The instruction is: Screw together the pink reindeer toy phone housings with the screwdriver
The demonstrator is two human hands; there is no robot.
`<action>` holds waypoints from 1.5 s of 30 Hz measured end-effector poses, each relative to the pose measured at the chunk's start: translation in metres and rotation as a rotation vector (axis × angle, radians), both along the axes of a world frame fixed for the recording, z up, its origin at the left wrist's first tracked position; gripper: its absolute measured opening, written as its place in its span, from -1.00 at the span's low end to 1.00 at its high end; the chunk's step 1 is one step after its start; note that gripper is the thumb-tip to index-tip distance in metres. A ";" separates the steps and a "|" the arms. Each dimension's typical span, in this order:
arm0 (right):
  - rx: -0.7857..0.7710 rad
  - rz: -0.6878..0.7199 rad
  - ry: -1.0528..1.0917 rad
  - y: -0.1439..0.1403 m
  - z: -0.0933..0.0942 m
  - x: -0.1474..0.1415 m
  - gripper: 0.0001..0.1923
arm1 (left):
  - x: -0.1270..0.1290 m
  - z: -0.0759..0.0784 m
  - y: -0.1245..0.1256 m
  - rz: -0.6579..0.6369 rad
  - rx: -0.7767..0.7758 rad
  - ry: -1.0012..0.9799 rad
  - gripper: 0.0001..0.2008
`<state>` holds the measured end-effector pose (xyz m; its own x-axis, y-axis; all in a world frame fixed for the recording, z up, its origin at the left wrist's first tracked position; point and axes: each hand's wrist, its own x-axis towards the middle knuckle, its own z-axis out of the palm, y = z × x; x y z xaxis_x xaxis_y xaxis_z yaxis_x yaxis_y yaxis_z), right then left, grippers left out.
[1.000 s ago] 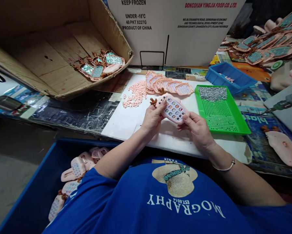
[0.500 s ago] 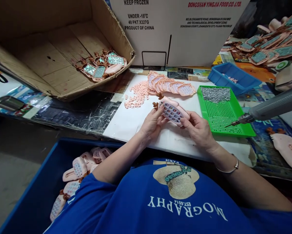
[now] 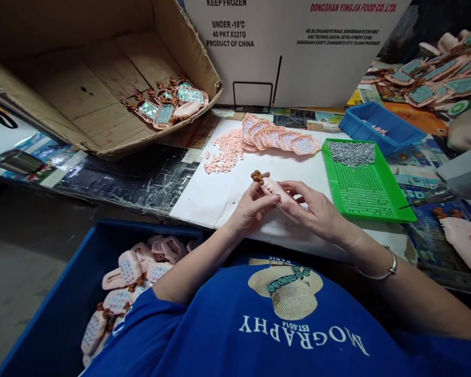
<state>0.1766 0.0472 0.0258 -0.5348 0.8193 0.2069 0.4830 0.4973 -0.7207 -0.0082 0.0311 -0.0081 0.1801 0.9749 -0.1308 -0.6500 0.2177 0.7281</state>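
Since the earlier frame, both hands have turned the pink toy phone (image 3: 276,189) over: its coloured keypad, then facing up, is now out of sight, and only the plain pink back and the brown antlers at its far end show. The left hand (image 3: 251,207) closes its grip on the near-left edge of the shell, thumb laid on top; the right hand (image 3: 317,209) holds the other end, fingers spread over the back and covering much of it. The toy is held just above the white worktop (image 3: 204,196), close in front of the person's body.

Beyond the hands, a fanned row of keypad shells (image 3: 280,137) lies beside a heap of small pink buttons (image 3: 225,152); single pieces cannot be counted. To the right stands a green tray (image 3: 367,191) with a grey mass at its far end (apparently screws, too fine to confirm). A blue bin (image 3: 380,125) sits behind it, contents hard to make out. At the right edge a powered screwdriver (image 3: 451,183) enters, cut off by the frame, holder unseen.

A cardboard box (image 3: 101,94) at upper left holds several finished units. A blue crate (image 3: 62,309) at lower left, partly hidden by the person's sleeve, contains more pink phones.
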 end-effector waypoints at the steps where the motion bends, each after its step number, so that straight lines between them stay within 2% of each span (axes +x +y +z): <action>1: -0.024 0.011 -0.011 0.001 0.002 0.000 -0.43 | -0.001 0.000 -0.001 -0.011 0.009 0.011 -0.29; 4: -0.062 0.046 -0.039 0.005 0.005 0.001 -0.34 | -0.003 -0.002 -0.002 -0.033 0.032 0.034 -0.16; 8: -0.107 0.000 -0.007 0.010 0.006 0.005 -0.39 | -0.004 -0.006 -0.005 -0.065 0.087 0.050 -0.07; 11: -0.078 0.026 -0.049 0.011 0.006 0.006 -0.32 | -0.002 -0.009 -0.009 -0.087 0.126 0.102 -0.02; 14: -0.055 0.125 -0.154 0.009 0.006 0.005 -0.15 | -0.003 -0.010 -0.009 -0.045 0.084 0.109 -0.09; 16: -0.093 0.148 -0.194 0.008 0.006 0.004 -0.12 | -0.004 -0.011 -0.009 -0.040 0.052 0.087 -0.10; 24: -0.069 0.192 -0.235 0.014 0.005 0.004 -0.14 | -0.014 -0.006 -0.006 -0.094 0.083 0.210 -0.05; 29: -0.126 0.224 -0.238 0.018 0.007 0.005 -0.17 | -0.015 -0.011 -0.003 -0.107 0.066 0.208 -0.08; 35: -0.173 0.249 -0.204 0.027 0.007 0.004 -0.26 | -0.014 -0.013 0.006 -0.138 0.023 0.194 -0.18; 41: -0.074 0.254 -0.270 0.036 0.003 0.006 -0.27 | -0.014 -0.013 0.016 -0.117 0.002 0.222 -0.23; 45: -0.120 0.330 -0.266 0.043 0.010 0.007 -0.36 | -0.011 -0.011 0.015 -0.164 0.034 0.218 -0.40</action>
